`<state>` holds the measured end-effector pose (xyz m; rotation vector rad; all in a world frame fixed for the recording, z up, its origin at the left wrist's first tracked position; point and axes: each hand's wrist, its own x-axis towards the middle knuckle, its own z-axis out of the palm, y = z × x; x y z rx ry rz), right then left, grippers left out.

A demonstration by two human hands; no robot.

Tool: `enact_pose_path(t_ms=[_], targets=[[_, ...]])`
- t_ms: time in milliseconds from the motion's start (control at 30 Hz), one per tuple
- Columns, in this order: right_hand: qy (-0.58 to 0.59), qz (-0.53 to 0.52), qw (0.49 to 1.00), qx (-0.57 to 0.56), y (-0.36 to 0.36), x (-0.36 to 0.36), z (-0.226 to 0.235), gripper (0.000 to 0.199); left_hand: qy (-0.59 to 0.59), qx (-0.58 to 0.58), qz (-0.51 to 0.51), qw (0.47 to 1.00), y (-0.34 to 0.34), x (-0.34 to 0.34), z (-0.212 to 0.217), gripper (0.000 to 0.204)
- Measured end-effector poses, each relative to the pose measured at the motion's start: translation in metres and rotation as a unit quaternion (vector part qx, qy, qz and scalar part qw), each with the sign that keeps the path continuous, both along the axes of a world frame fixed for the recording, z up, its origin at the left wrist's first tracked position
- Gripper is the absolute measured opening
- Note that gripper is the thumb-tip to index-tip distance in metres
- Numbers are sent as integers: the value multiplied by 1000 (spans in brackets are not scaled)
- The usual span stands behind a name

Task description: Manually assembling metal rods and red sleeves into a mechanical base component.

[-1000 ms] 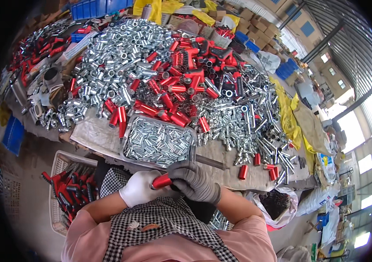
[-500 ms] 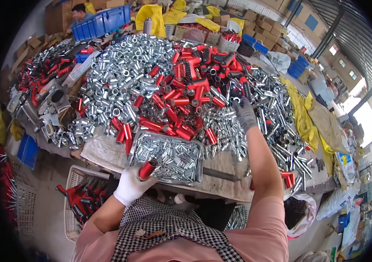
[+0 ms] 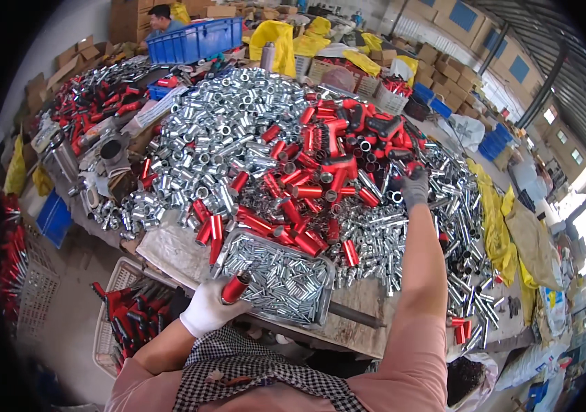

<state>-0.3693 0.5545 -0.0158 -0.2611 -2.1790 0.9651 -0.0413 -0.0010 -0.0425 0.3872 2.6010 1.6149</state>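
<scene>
Since a second ago, the grey-gloved right hand (image 3: pixel 414 189) has moved off the red metal tube (image 3: pixel 233 291) and out to the heaped parts. At left, a white perforated plastic crate (image 3: pixel 103 338) holds red-and-black handles (image 3: pixel 140 314). Next, the white-gloved left hand (image 3: pixel 209 310) grips the tube, tilted with its open end up, beside a shallow rectangular tray (image 3: pixel 331 278) of short silver pins (image 3: pixel 283 275). Farther right, the right hand's fingers bend against a small red part (image 3: pixel 413 167); whether they grip it, I cannot tell.
</scene>
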Motion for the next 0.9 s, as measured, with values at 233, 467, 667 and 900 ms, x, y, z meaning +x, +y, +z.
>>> enact_pose_path(t_ms=[233, 467, 667, 900], targets=[[174, 378, 815, -403, -193, 148, 17, 60, 61, -49, 47, 996, -27, 27, -18, 39], [-286, 490, 778, -271, -230, 322, 57, 56, 212, -108, -57, 970, -20, 34, -31, 27], [-415, 508, 755, 9, -289, 374, 67, 51, 280, -134, -89, 946, -30, 64, -32, 24], [-376, 574, 722, 85, -272, 384, 30, 57, 187, -210, -168, 945, -35, 85, -30, 22]])
